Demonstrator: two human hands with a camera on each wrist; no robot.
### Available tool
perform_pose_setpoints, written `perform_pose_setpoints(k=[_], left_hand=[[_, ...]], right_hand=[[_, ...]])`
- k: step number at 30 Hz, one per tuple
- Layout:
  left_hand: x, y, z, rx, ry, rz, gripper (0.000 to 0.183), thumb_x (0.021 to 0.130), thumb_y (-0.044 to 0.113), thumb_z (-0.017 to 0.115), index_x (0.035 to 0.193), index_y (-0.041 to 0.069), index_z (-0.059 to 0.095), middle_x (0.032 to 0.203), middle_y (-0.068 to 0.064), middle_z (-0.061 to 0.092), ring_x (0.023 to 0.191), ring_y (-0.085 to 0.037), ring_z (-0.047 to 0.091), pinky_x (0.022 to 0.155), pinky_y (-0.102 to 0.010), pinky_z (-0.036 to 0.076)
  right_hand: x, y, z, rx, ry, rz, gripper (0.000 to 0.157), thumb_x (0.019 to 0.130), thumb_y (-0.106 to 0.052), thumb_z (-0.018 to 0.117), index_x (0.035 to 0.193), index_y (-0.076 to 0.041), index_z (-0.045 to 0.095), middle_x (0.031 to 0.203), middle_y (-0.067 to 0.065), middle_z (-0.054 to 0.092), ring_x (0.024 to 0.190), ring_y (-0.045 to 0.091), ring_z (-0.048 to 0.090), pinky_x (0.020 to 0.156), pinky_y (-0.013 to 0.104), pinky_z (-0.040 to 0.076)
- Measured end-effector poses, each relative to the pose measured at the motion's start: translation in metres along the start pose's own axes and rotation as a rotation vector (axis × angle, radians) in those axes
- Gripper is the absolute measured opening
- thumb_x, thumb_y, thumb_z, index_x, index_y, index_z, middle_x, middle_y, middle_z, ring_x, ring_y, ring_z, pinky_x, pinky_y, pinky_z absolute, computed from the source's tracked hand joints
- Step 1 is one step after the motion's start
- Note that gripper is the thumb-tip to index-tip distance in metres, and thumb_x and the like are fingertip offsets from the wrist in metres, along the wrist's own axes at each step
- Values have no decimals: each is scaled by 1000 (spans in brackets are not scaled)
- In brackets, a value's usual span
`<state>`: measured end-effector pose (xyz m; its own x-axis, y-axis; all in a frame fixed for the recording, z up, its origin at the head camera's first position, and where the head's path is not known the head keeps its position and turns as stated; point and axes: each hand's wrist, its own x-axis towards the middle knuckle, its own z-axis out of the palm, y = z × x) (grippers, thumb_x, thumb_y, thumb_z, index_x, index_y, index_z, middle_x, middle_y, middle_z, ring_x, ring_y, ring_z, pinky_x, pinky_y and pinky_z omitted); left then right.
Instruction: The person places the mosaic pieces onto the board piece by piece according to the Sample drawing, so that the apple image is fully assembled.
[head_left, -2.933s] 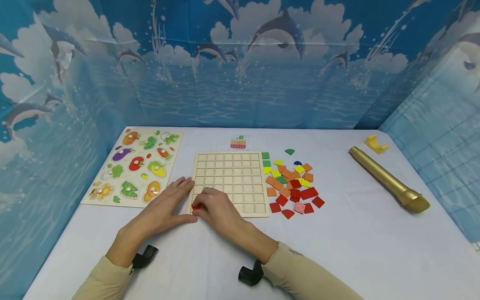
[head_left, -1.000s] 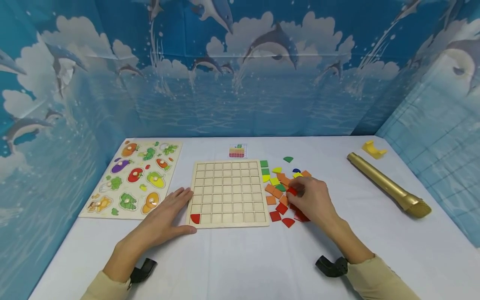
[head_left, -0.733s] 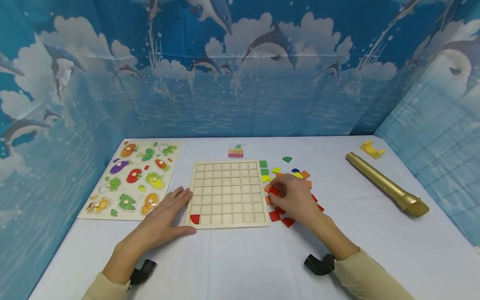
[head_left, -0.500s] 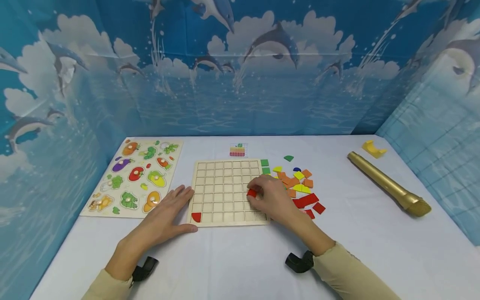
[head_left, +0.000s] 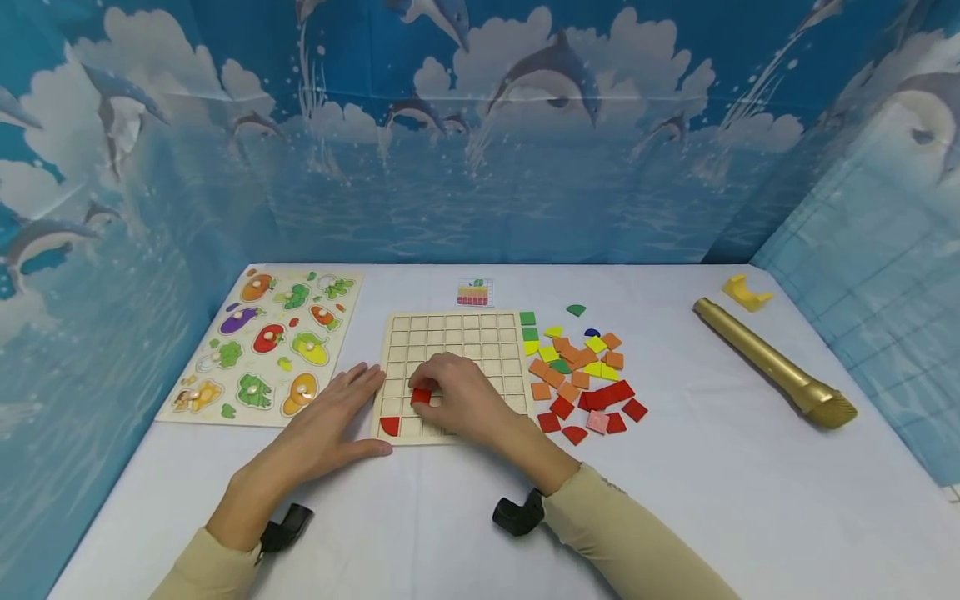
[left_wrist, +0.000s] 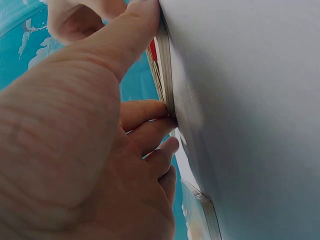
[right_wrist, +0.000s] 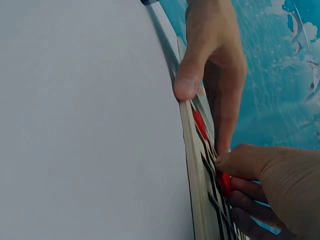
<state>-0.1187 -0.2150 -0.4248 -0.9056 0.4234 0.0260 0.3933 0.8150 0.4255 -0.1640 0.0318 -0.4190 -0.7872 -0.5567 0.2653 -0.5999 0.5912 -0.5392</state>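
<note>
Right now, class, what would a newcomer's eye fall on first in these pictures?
A blue dolphin curtain hangs behind the white table. A gold microphone lies on the table's right side. Near the middle, the right hand pinches a red tile over the wooden board.

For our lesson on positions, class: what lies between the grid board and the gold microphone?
The head view shows loose coloured pieces just right of the grid board, then bare white cloth up to the gold microphone.
</note>
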Motion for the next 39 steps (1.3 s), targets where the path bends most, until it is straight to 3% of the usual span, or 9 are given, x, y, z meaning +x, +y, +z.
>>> perform_pose_setpoints(k=[7,18,25,33,39], left_hand=[[3,0,-2,-7,-13,0,102,83,50,87,163,10,39,170,-12,37,160,-37,27,124,-66,31],[1,-1,-1,-21,-14,-6,102,83,50,87,164,10,39,171,-11,36,160,-39,27,124,-65,30],[0,-1,-1,-18,-13,-7,103,83,51,87,163,10,39,170,-11,37,160,-38,27,124,-66,31],[-1,0,-1,-23,-11,-9,102,82,52,87,163,10,41,170,-11,38,160,-38,28,123,-66,32],[0,0,-1,-19,-15,-12,103,82,53,87,163,10,41,170,-11,38,160,-37,28,122,-66,34]], right_hand=[[13,-10,15,21,-17,-36,19,88,-14,85,106,-11,80,94,-2,74,87,11,63,80,23,52],[12,-16,27,28,25,-76,11,90,-17,86,101,-13,83,95,-4,79,91,11,65,83,25,53],[8,-19,26,63,18,-83,7,92,-16,84,99,-15,84,95,-6,80,95,11,68,85,22,53],[4,-23,22,7,-25,-71,9,96,-15,79,103,-16,84,102,-6,79,103,12,66,92,23,54],[-3,-21,11,22,19,-51,11,97,-13,77,106,-14,83,105,-5,79,107,12,68,98,26,56]])
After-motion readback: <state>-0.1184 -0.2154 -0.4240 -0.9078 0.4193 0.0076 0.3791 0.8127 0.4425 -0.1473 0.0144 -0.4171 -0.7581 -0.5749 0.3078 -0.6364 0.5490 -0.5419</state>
